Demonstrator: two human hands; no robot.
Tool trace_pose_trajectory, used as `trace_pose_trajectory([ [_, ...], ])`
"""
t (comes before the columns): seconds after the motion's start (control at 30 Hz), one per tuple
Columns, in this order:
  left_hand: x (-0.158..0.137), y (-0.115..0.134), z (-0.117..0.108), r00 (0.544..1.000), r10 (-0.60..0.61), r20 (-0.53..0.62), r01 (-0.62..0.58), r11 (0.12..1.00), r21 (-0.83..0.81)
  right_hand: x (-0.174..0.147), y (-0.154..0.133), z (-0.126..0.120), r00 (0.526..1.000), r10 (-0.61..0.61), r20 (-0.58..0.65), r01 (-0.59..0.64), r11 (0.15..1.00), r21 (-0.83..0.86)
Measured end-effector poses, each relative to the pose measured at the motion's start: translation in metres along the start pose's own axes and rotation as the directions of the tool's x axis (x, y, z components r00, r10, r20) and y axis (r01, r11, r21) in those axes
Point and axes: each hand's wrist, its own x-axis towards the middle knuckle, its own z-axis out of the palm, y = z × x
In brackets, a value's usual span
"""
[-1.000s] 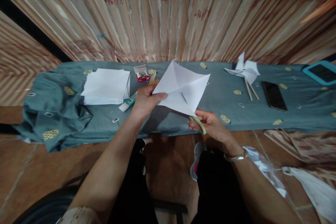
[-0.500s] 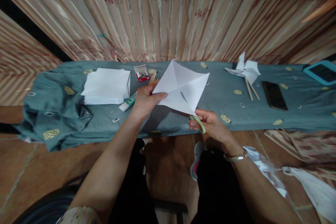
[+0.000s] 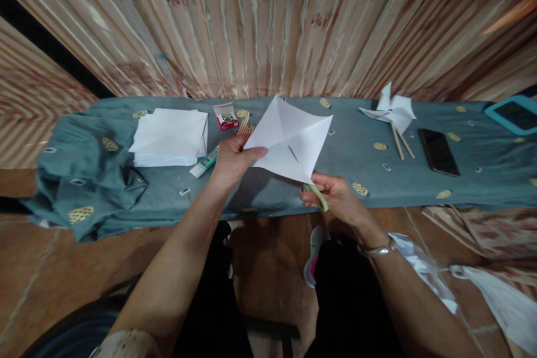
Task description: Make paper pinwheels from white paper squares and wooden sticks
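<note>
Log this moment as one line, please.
left hand: gripping creased paper sheet | right hand: holding green-handled scissors at sheet's near corner | paper pinwheel: on cloth

Right hand a touch farther off and more left than a second ago, green scissors handle shifted along with it. White sheet: right corner slid slightly left, near corner a bit farther away and left. Dark slanted line on it also a hair farther and left, looks darker to me now.
</note>
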Motion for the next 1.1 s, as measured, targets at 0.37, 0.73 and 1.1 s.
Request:
trace_pose_trajectory([
  [0.37, 0.006, 0.006, -0.012, 0.994, 0.028, -0.105, -0.029, 0.999, -0.013, -0.011, -0.007, -0.012, 0.992, 0.069, 0.110, -0.048, 0.982, -0.182],
  [0.73, 0.008, 0.006, -0.024, 0.998, 0.048, -0.051, -0.031, 0.957, 0.290, -0.006, -0.010, -0.056, 0.850, -0.314, -0.423, 0.211, 0.938, -0.274],
  [1.1, 0.002, -0.003, -0.003, 0.984, -0.006, 0.177, -0.086, 0.858, 0.507, 0.010, -0.015, -0.020, 0.815, -0.487, -0.316, 0.196, 0.743, -0.640],
])
